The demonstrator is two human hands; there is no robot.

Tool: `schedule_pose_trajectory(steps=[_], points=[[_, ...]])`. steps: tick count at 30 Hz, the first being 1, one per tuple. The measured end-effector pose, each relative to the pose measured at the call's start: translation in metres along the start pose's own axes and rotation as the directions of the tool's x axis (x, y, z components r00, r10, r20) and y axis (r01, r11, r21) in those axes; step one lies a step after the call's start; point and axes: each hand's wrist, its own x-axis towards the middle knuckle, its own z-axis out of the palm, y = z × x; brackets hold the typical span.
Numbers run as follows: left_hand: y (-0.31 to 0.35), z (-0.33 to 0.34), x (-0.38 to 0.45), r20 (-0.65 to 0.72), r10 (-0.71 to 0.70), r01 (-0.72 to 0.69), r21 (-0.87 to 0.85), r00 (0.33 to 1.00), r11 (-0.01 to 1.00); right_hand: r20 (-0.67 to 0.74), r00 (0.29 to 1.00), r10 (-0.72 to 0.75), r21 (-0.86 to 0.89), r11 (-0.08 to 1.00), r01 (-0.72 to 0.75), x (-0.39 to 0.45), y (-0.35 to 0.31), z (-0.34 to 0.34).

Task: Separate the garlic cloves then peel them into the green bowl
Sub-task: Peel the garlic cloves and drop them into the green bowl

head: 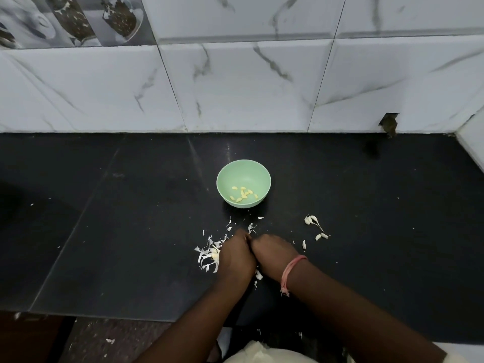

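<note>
A green bowl (243, 172) stands on the black counter (131, 218) and holds several peeled yellowish cloves (243, 193). Just in front of it my left hand (235, 258) and my right hand (273, 255) are pressed together, fingers curled toward each other. What they hold between the fingertips is hidden. Several unpeeled garlic cloves (311, 220) lie to the right of my hands, more cloves (321, 236) a little nearer. White garlic skins (209, 254) are heaped at the left of my left hand.
A marble-tiled wall (235, 87) rises at the counter's back edge. The counter's front edge runs just below my forearms, with skin scraps (110, 341) on the floor beneath. A pink thread band (289, 271) circles my right wrist.
</note>
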Motion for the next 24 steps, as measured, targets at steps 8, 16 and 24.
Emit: schedule_pose_trajectory(steps=[8,16,24], points=[[0.002,-0.005,0.008,0.035,-0.133,0.137,-0.148,0.99,0.979,-0.093,0.967,0.238,0.33,0.923,-0.196,0.004,0.008,-0.006],[0.015,-0.001,-0.008,0.178,-0.203,0.259,-0.816,0.963,0.517,-0.189,0.878,0.44,0.944,0.328,0.038,-0.005,0.022,0.017],[0.015,0.004,-0.029,0.155,-0.233,0.236,-0.897,0.96,0.375,-0.275,0.881,0.385,0.937,0.314,0.155,-0.02,0.03,0.027]])
